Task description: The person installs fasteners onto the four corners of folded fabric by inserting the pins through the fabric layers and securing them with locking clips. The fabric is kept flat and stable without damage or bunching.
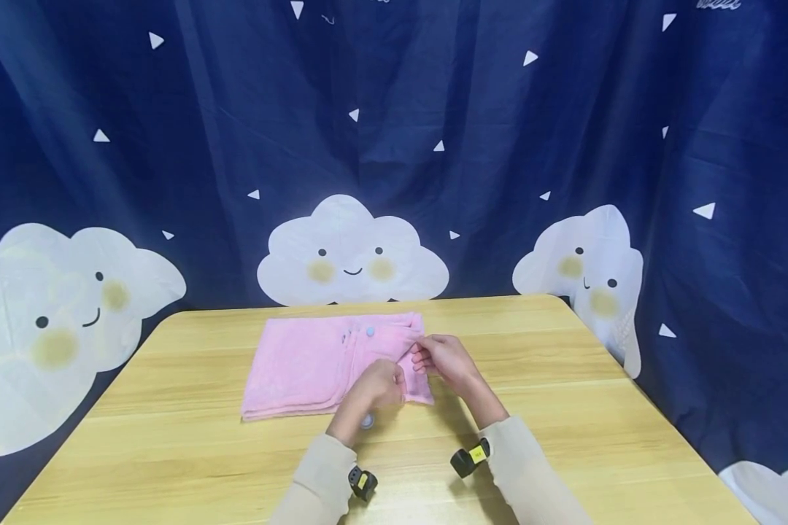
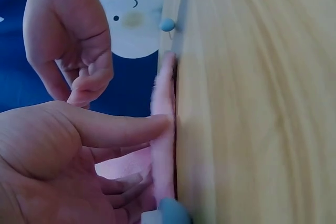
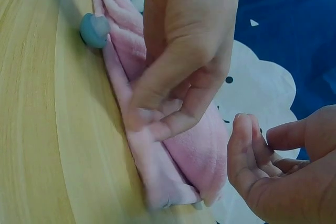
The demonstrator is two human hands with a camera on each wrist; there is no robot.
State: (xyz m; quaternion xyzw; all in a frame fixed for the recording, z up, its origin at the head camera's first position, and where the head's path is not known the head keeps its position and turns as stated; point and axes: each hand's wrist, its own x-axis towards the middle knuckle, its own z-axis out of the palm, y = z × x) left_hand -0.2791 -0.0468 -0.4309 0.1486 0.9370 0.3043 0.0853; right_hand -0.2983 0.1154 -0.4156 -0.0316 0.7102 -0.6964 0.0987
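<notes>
A wooden table [image 1: 565,408] bears a folded pink towel [image 1: 302,364]. The left hand [image 1: 377,386] pinches the towel's near right corner, fingers curled on the cloth. Just right of it, the right hand [image 1: 443,357] hovers off the towel, fingers loosely curled, holding nothing. A blue button [image 3: 93,29] sits beside the pinch.

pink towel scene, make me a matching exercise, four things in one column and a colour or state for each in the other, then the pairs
Things
1. towel
2. table
3. left hand
4. curtain

Colour or state
a. dark blue with white clouds
b. pale wood
c. pink, folded flat
d. fingers pressing on the towel's edge

Pairs: 1-c, 2-b, 3-d, 4-a
</notes>
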